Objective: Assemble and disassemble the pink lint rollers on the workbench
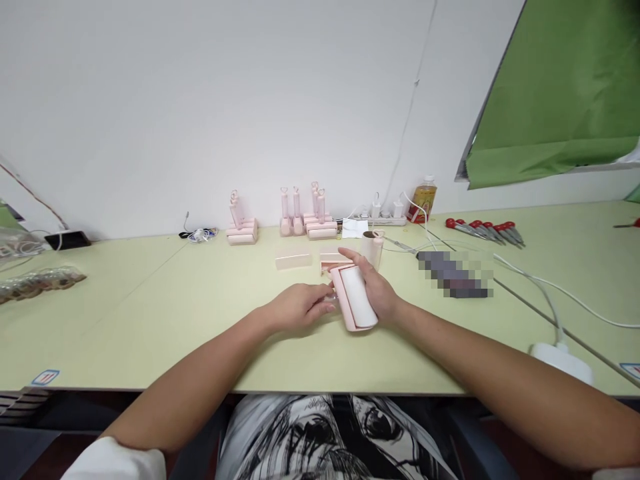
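Note:
My right hand (377, 287) wraps round a pink lint roller (343, 303) with a white paper roll in it, held tilted over the table. At the roller's left side my left hand (303, 307) has its fingers closed together. A small, clear, shiny bit shows at those fingertips; what it belongs to is hidden. Just behind the hands lie a clear plastic cover (293, 259) and a pink casing part (327, 268). A white roll with a cardboard core (367, 248) stands beside a pink handle (379, 245), partly behind my right hand.
Several pink lint rollers (243, 232) line the wall. To the right are a power strip (390, 221), a drink bottle (423, 200), red-handled tools (485, 230) and a blurred-out dark object (453, 273). A white charger (563, 362) with its cable sits near the front edge.

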Action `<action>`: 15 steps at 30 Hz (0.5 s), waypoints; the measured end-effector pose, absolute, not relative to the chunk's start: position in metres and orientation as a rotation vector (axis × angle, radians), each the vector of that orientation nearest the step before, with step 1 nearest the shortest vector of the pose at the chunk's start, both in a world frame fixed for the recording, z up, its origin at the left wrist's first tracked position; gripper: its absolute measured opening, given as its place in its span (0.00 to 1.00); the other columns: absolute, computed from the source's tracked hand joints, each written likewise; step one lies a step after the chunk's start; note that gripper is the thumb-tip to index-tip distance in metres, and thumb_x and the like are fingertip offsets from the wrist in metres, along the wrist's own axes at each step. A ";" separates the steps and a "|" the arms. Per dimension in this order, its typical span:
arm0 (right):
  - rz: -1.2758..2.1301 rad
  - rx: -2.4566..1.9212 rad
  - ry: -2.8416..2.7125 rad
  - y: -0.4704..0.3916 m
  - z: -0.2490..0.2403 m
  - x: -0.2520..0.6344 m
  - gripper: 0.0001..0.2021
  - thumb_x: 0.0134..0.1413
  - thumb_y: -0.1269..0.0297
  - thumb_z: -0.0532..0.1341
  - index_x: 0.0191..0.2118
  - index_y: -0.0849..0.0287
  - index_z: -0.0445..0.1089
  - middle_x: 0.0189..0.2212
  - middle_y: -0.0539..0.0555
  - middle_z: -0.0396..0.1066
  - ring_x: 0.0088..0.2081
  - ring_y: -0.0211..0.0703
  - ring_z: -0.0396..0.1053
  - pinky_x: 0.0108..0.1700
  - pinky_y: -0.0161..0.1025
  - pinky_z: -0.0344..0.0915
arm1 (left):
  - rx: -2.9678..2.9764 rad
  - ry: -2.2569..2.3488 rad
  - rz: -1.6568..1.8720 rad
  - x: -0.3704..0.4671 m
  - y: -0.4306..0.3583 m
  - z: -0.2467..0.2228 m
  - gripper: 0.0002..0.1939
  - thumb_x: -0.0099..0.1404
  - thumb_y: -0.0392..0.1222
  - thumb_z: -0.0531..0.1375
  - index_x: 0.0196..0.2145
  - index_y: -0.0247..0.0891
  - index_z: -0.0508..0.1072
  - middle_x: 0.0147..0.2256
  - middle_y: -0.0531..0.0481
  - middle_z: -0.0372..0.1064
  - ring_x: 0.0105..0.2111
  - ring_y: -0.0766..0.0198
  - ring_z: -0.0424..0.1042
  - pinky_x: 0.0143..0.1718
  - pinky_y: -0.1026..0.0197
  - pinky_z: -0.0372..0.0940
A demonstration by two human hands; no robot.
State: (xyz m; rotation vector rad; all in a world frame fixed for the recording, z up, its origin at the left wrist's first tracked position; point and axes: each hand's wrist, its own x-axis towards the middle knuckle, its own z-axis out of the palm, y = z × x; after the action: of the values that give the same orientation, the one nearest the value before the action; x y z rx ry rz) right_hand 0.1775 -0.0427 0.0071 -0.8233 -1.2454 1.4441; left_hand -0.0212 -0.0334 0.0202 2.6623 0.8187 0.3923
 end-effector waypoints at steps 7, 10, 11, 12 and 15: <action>1.462 -0.743 -1.249 -0.031 0.015 0.187 0.32 0.59 0.36 0.37 0.60 0.51 0.53 0.50 0.59 0.68 0.43 0.48 0.71 0.40 0.47 0.71 | 2.383 1.042 0.948 -0.029 -0.018 0.022 0.17 0.67 0.53 0.50 0.43 0.38 0.67 0.32 0.50 0.69 0.31 0.63 0.66 0.34 0.62 0.59; 1.469 -0.740 -1.235 -0.024 0.008 0.194 0.26 0.62 0.42 0.44 0.58 0.52 0.55 0.46 0.58 0.68 0.39 0.44 0.71 0.37 0.44 0.71 | 2.038 1.396 1.231 -0.045 0.004 0.024 0.18 0.61 0.57 0.57 0.32 0.38 0.66 0.23 0.55 0.60 0.25 0.66 0.60 0.28 0.63 0.55; 1.468 -0.750 -1.236 -0.023 0.006 0.195 0.24 0.63 0.44 0.46 0.57 0.52 0.57 0.45 0.58 0.69 0.37 0.43 0.71 0.36 0.42 0.71 | 1.962 1.480 1.239 -0.051 0.012 0.024 0.19 0.60 0.58 0.57 0.28 0.38 0.64 0.22 0.56 0.58 0.24 0.67 0.58 0.27 0.63 0.53; 1.466 -0.765 -1.245 -0.022 0.004 0.196 0.22 0.63 0.47 0.48 0.56 0.53 0.58 0.44 0.57 0.69 0.36 0.42 0.71 0.35 0.42 0.71 | 1.922 1.544 1.209 -0.057 0.020 0.024 0.20 0.60 0.59 0.56 0.26 0.38 0.62 0.21 0.56 0.57 0.23 0.67 0.58 0.26 0.63 0.53; 1.446 -0.824 -1.311 -0.024 0.000 0.194 0.19 0.63 0.49 0.52 0.54 0.54 0.62 0.43 0.56 0.68 0.34 0.40 0.69 0.33 0.41 0.71 | 1.966 1.642 1.100 -0.070 0.038 0.021 0.20 0.59 0.59 0.57 0.27 0.38 0.64 0.26 0.52 0.63 0.28 0.64 0.63 0.29 0.62 0.56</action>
State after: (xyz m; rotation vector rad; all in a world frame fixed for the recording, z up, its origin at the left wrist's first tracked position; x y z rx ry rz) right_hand 0.1942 -0.0235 0.0005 -0.8236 -1.3107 1.4463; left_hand -0.0696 0.0385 0.0209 1.9658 1.6423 1.1003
